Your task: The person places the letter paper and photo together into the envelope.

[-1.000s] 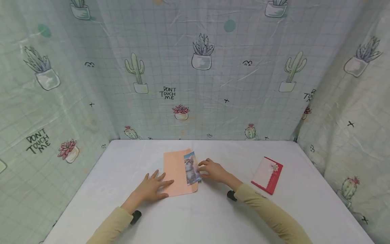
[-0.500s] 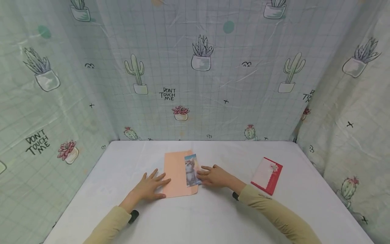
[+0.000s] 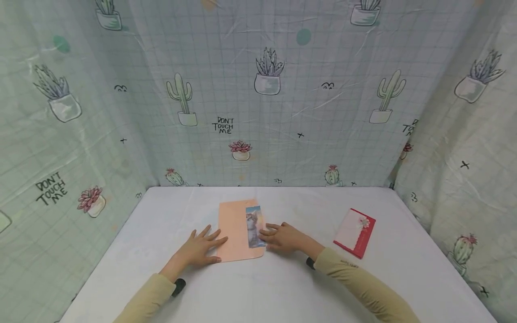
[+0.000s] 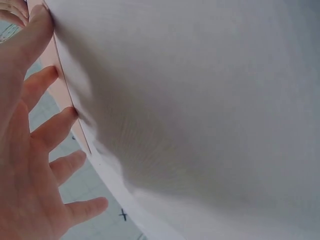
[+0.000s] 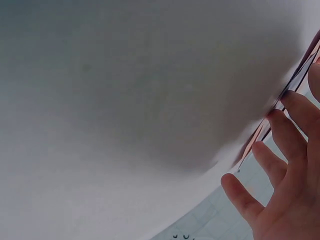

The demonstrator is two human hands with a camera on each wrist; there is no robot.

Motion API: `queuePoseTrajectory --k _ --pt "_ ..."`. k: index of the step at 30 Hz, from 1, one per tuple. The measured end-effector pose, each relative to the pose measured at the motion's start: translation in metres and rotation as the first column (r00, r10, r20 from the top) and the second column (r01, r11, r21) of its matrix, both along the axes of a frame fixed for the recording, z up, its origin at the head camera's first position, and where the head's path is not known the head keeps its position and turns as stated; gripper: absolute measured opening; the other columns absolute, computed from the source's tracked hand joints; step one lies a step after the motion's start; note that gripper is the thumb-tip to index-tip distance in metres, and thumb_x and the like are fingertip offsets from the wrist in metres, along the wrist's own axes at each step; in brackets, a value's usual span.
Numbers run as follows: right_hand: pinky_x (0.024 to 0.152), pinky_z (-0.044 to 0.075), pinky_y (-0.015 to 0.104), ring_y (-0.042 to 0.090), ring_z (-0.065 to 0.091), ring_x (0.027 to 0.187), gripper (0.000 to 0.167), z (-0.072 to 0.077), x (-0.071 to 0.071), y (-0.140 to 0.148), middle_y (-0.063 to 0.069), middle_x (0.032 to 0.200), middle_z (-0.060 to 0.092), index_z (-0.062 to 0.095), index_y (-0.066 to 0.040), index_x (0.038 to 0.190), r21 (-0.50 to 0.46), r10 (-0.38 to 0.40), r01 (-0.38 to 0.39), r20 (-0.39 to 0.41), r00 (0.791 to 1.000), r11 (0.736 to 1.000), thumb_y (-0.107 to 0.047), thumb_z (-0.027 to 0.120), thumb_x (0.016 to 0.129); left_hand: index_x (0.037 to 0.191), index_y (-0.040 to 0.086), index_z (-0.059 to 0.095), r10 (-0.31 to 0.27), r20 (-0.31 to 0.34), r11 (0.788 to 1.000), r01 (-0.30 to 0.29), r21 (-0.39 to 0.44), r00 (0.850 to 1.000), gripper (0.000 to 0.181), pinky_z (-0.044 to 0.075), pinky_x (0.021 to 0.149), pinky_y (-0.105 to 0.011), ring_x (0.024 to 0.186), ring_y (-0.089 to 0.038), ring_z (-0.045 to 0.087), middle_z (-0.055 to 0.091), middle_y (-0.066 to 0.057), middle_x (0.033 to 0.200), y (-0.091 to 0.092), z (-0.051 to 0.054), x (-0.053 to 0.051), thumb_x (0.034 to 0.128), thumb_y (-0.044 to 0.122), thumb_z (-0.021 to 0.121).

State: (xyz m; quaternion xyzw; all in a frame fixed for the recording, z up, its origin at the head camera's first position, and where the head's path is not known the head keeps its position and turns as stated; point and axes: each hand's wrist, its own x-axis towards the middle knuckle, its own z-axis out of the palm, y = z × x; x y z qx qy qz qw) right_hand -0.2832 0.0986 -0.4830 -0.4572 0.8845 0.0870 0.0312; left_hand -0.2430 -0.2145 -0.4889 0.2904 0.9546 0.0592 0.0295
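item: left hand, yours [image 3: 197,249]; fingers spread, thumb and fingertips resting at the left edge of the peach sheet; nothing gripped.

item: right hand, yours [image 3: 284,238]; fingers extended, fingertips touching the right side of the kitten picture; nothing clamped. your 2 hands are well apart, with the sheet and the picture between them.

item: peach sheet [image 3: 233,226], 1; flat in front of you, near the middle of the table, longer from front to back than from side to side.

item: kitten picture [image 3: 252,226], 1; narrow, upright to your eye, lying on the sheet along its right edge, blue at the top.

item: red and pink card [image 3: 354,233], 1; lying tilted to the right of your right hand, well apart from the sheet, a pale flower near its top right corner.

item: white table [image 3: 258,291], 1; under all of the above.

item: patterned backdrop [image 3: 222,54]; pale, gridded, printed with potted cacti and lettering, standing behind the table and at both sides.

item: beige sleeves [image 3: 359,282], 2; on your forearms.
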Motion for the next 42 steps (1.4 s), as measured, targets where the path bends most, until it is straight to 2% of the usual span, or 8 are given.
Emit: queuePoseTrajectory --k 5,10,17,26,31,32,35,42 --pt "0.093 0.040 0.045 0.020 0.030 0.134 0.048 0.002 0.002 -0.006 -0.007 0.142 0.035 0.034 -0.025 0.138 -0.009 0.015 -0.015 -0.013 1.000 1.000 -0.043 0.034 0.094 0.132 0.023 0.044 -0.001 -0.002 1.000 0.001 0.005 1.000 0.061 0.019 0.095 -0.071 0.132 -0.044 0.023 0.037 -0.010 0.141 0.001 -0.001 0.000 0.0793 0.052 0.056" --pt "0.095 0.038 0.047 0.021 0.028 0.135 0.049 0.004 0.004 -0.011 -0.005 0.144 0.033 0.033 -0.022 0.139 -0.025 0.011 -0.011 0.021 1.000 1.000 -0.043 0.032 0.095 0.132 0.024 0.044 0.015 0.008 1.000 -0.015 0.002 1.000 0.061 0.018 0.095 -0.070 0.132 -0.043 0.022 0.037 -0.010 0.142 0.001 -0.002 0.001 0.0793 0.052 0.057" --pt "0.099 0.035 0.050 0.017 0.024 0.136 0.050 0.002 0.004 -0.011 -0.005 0.147 0.026 0.029 -0.025 0.140 -0.021 -0.035 0.036 0.044 0.998 0.999 -0.046 0.031 0.094 0.133 0.022 0.044 0.025 0.018 1.000 -0.025 0.002 1.000 0.061 0.017 0.096 -0.070 0.132 -0.044 0.022 0.036 -0.011 0.142 0.000 0.002 0.004 0.0794 0.050 0.057" --pt "0.101 0.034 0.049 0.017 0.026 0.135 0.057 0.000 0.003 -0.009 -0.004 0.147 0.028 0.030 -0.018 0.140 -0.063 -0.106 0.111 0.081 0.991 0.992 -0.048 0.035 0.092 0.133 0.022 0.044 0.010 0.015 1.000 -0.010 0.006 1.000 0.061 0.018 0.096 -0.070 0.132 -0.044 0.022 0.036 -0.012 0.142 0.000 0.001 0.004 0.0799 0.051 0.057" --pt "0.101 0.032 0.051 0.017 0.026 0.136 0.056 0.001 0.001 -0.009 -0.005 0.146 0.028 0.029 -0.020 0.140 -0.081 -0.091 0.100 0.114 0.989 0.992 -0.049 0.032 0.093 0.133 0.022 0.044 0.002 0.017 1.000 -0.002 0.001 1.000 0.062 0.018 0.095 -0.071 0.131 -0.044 0.023 0.037 -0.012 0.141 -0.001 0.001 0.004 0.0798 0.050 0.057" --pt "0.101 0.032 0.051 0.016 0.024 0.136 0.057 -0.005 -0.002 -0.007 -0.006 0.147 0.027 0.027 -0.021 0.141 -0.092 -0.069 0.079 0.100 0.993 0.993 -0.052 0.028 0.093 0.133 0.022 0.043 0.002 0.019 1.000 -0.002 -0.002 1.000 0.062 0.018 0.095 -0.071 0.132 -0.044 0.023 0.036 -0.012 0.141 -0.001 0.001 0.004 0.0800 0.050 0.057" --pt "0.100 0.033 0.051 0.015 0.023 0.137 0.058 -0.005 -0.005 -0.008 -0.007 0.147 0.027 0.025 -0.023 0.141 -0.083 -0.056 0.064 0.092 0.994 0.995 -0.054 0.025 0.092 0.133 0.021 0.043 0.001 0.022 1.000 -0.001 -0.004 1.000 0.061 0.018 0.095 -0.071 0.132 -0.044 0.023 0.036 -0.013 0.142 0.000 0.002 0.004 0.0803 0.050 0.057" --pt "0.100 0.035 0.049 0.019 0.027 0.135 0.054 0.001 -0.004 -0.016 -0.002 0.145 0.031 0.031 -0.017 0.140 -0.039 -0.069 0.072 0.064 0.996 0.997 -0.045 0.033 0.094 0.133 0.021 0.043 -0.004 0.028 1.000 0.004 -0.004 1.000 0.061 0.018 0.095 -0.070 0.132 -0.044 0.023 0.035 -0.013 0.142 -0.001 0.003 0.003 0.0806 0.049 0.056"
